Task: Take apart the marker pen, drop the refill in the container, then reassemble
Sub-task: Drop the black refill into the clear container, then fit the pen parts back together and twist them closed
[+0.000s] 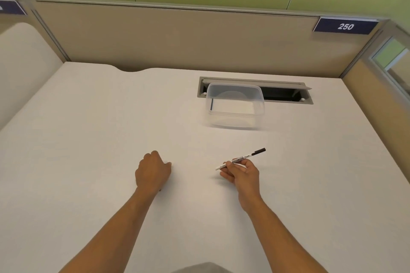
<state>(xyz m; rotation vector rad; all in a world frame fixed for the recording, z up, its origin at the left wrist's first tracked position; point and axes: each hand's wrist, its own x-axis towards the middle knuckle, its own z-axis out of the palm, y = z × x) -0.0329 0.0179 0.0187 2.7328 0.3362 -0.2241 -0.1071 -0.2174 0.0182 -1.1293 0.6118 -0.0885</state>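
Note:
A thin white marker pen [248,156] with a dark cap at its far right end is held in my right hand [243,174], whose fingers curl round its middle. The pen slants up to the right, just above the white desk [88,139]. My left hand [153,169] rests on the desk to the left as a loose fist, and nothing shows in it. A clear plastic container [235,105] stands further back, right of centre. A thin dark stick lies against its left inner wall.
Behind the container a grey cable tray [286,93] is sunk into the desk with its flap open. Beige partition walls close the desk at the back and right; a sign reads 250 [345,26]. A pale chair back shows at the far left.

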